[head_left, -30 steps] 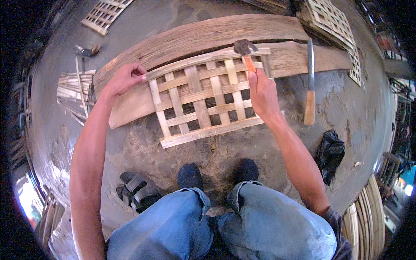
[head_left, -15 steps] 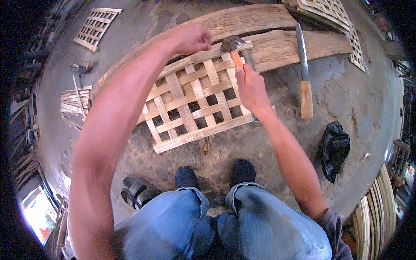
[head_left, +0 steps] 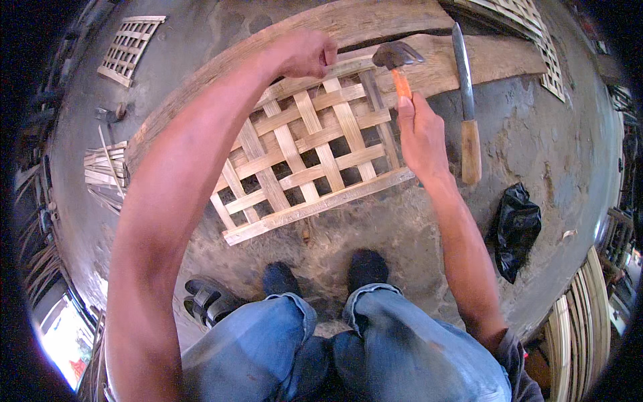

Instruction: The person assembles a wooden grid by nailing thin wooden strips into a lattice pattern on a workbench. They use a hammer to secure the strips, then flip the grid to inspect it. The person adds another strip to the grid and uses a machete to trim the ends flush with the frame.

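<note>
A woven lattice panel of pale flat strips (head_left: 321, 205), likely bamboo, lies in front of my feet, its far edge on a wooden board (head_left: 499, 63). My left hand (head_left: 307, 55) is closed at the panel's far rail, fingers pressed together; whatever they may hold is hidden. In my right hand (head_left: 423, 137) is a hammer (head_left: 400, 82) with an orange handle and dark head. The hammer is raised beside the panel's far right corner, its head right of my left fist and apart from it.
A long knife (head_left: 471, 151) with a wooden handle lies right of the panel. Nearby are a black plastic bag (head_left: 517, 231) and dark sandals (head_left: 213, 299). Further off lie a small lattice (head_left: 132, 50), a bundle of strips (head_left: 106, 164) and stacked lattices (head_left: 516, 17).
My right hand has moved the hammer to the right, away from my left fist. The left hand stays closed at the far rail. The whole view has shifted slightly.
</note>
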A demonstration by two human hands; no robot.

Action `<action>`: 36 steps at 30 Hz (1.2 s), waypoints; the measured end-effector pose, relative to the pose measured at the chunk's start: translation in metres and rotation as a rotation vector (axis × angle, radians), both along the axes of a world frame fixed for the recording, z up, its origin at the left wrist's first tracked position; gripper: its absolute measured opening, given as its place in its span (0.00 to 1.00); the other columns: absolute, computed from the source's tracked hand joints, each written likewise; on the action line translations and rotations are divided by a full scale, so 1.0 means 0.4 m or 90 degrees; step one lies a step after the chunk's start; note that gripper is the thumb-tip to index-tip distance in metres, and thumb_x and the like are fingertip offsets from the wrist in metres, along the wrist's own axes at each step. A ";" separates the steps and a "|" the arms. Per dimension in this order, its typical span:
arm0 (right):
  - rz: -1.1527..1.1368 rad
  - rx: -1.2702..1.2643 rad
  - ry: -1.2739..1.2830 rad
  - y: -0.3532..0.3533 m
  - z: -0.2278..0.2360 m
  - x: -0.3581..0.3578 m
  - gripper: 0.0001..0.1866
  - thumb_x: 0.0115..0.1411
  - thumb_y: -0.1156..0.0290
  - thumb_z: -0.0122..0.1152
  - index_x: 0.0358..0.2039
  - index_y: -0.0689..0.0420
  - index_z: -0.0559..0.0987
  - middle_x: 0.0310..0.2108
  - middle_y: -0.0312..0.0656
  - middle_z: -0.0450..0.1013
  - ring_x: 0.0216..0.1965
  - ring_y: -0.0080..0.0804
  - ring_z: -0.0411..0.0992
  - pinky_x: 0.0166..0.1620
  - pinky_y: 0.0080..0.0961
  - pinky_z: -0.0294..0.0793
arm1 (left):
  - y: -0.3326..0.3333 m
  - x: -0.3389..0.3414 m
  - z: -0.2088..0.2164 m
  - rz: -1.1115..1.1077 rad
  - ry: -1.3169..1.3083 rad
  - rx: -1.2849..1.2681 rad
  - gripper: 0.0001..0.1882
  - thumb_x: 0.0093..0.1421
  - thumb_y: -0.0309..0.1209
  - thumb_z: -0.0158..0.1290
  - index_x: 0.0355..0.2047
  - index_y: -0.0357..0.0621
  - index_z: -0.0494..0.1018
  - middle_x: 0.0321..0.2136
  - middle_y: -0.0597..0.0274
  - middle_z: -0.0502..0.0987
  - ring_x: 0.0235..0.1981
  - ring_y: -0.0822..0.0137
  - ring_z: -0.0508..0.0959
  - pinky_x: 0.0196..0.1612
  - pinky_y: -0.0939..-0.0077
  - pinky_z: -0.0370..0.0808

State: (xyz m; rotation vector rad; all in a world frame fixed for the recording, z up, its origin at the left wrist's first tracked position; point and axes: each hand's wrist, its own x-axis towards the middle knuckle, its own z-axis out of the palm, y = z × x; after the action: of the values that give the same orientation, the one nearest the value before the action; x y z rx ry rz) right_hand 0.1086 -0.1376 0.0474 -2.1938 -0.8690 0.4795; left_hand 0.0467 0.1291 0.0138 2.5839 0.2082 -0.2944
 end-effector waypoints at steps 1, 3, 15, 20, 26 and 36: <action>0.007 -0.001 -0.011 0.001 -0.008 0.009 0.18 0.68 0.60 0.42 0.34 0.64 0.70 0.24 0.62 0.71 0.31 0.65 0.71 0.31 0.53 0.65 | 0.007 0.009 0.005 -0.019 0.002 -0.020 0.11 0.47 0.35 0.59 0.30 0.45 0.78 0.28 0.60 0.80 0.31 0.60 0.79 0.36 0.65 0.74; 0.022 -0.003 -0.031 -0.003 -0.026 0.020 0.18 0.68 0.60 0.42 0.34 0.64 0.70 0.24 0.62 0.71 0.31 0.65 0.70 0.31 0.53 0.65 | 0.009 0.018 0.009 -0.021 0.024 -0.039 0.12 0.47 0.37 0.60 0.30 0.45 0.78 0.29 0.60 0.80 0.32 0.59 0.79 0.36 0.65 0.74; -0.016 -0.002 0.057 0.012 -0.029 0.022 0.17 0.69 0.60 0.40 0.41 0.60 0.73 0.20 0.41 0.69 0.20 0.31 0.68 0.24 0.29 0.65 | -0.018 0.002 0.015 0.103 0.063 -0.038 0.13 0.48 0.39 0.63 0.28 0.44 0.77 0.26 0.60 0.79 0.31 0.62 0.78 0.35 0.66 0.73; -0.036 0.099 0.187 0.007 -0.036 0.026 0.17 0.70 0.61 0.40 0.43 0.60 0.73 0.19 0.30 0.65 0.19 0.16 0.61 0.21 0.18 0.62 | -0.022 -0.007 -0.007 0.182 0.047 -0.134 0.12 0.48 0.37 0.64 0.26 0.43 0.75 0.23 0.62 0.77 0.27 0.67 0.74 0.33 0.68 0.71; 0.001 0.025 0.083 0.006 -0.070 0.034 0.16 0.70 0.61 0.41 0.40 0.60 0.72 0.18 0.29 0.62 0.17 0.15 0.59 0.20 0.18 0.60 | -0.028 -0.022 0.003 0.140 0.017 -0.109 0.14 0.50 0.41 0.63 0.26 0.43 0.75 0.24 0.62 0.77 0.28 0.68 0.74 0.33 0.69 0.70; -0.051 0.038 0.017 0.019 -0.035 0.009 0.17 0.68 0.60 0.45 0.34 0.63 0.72 0.18 0.38 0.67 0.18 0.24 0.65 0.24 0.26 0.66 | -0.031 -0.034 0.007 0.143 0.002 -0.102 0.15 0.51 0.40 0.62 0.27 0.42 0.74 0.24 0.61 0.76 0.28 0.66 0.74 0.33 0.67 0.70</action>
State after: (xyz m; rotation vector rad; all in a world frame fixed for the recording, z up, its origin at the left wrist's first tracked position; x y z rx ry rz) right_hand 0.1122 -0.1298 0.0335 -2.1543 -0.7689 0.4383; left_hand 0.0331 0.1168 0.0166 2.3749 0.4529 -0.2232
